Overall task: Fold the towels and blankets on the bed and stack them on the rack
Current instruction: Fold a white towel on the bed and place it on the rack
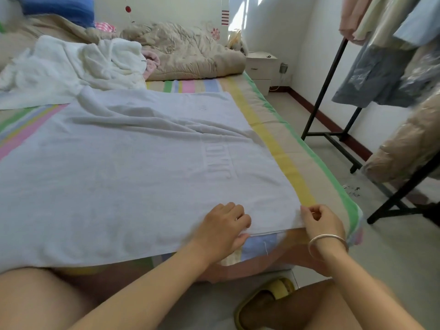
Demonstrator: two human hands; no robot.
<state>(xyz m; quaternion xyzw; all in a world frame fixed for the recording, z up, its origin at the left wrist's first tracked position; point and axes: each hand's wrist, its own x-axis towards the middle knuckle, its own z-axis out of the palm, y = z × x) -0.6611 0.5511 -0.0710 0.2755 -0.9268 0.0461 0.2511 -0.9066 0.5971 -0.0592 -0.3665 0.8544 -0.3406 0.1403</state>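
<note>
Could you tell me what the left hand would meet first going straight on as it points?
Probably the right hand, which pinches the white towel corner; the left hand points rightward along that edge.

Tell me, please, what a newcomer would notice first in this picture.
A large white towel lies spread across the striped bed, its near right corner pinched by the right hand and its near edge gripped by the left hand. A crumpled heap of white towels sits behind it at far left.
</note>
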